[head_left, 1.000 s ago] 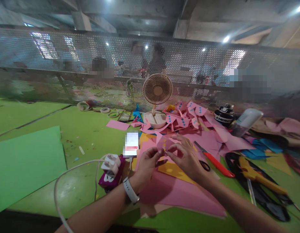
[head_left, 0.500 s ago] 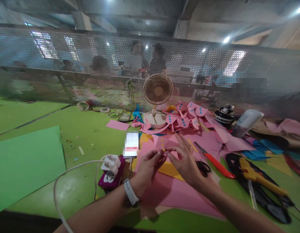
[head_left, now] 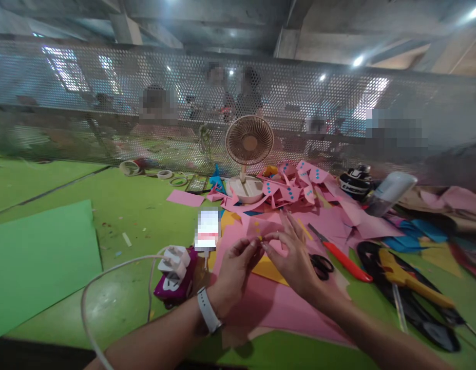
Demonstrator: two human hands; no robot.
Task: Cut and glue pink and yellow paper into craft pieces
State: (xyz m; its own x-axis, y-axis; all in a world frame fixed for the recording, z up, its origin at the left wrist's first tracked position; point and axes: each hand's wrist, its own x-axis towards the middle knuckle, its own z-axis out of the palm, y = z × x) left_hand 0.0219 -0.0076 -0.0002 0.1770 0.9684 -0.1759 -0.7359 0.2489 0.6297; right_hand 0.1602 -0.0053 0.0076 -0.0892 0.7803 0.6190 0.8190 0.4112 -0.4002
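Note:
My left hand [head_left: 232,270], with a white watch on the wrist, and my right hand [head_left: 295,254] meet over a pink paper sheet [head_left: 284,303] on the green table [head_left: 137,216]. The fingertips of both pinch a tiny yellow bit [head_left: 260,238] at the edge of a folded pink paper piece [head_left: 266,226]. My right hand's other fingers are spread. A yellow sheet [head_left: 270,267] lies under the hands. Scissors with black handles and a red blade cover [head_left: 332,254] lie just right of my right hand.
A small fan [head_left: 247,154] stands behind a heap of pink paper strips with blue dots [head_left: 295,187]. A phone [head_left: 207,228], a white charger on a purple block [head_left: 174,267], a green sheet [head_left: 41,257], tape rolls [head_left: 160,172], a yellow tool [head_left: 407,277]. People sit beyond a perforated metal screen [head_left: 107,103].
My hands have shifted slightly down and left. The right fingers opened out a little, and a small yellow bit now shows between the fingertips.

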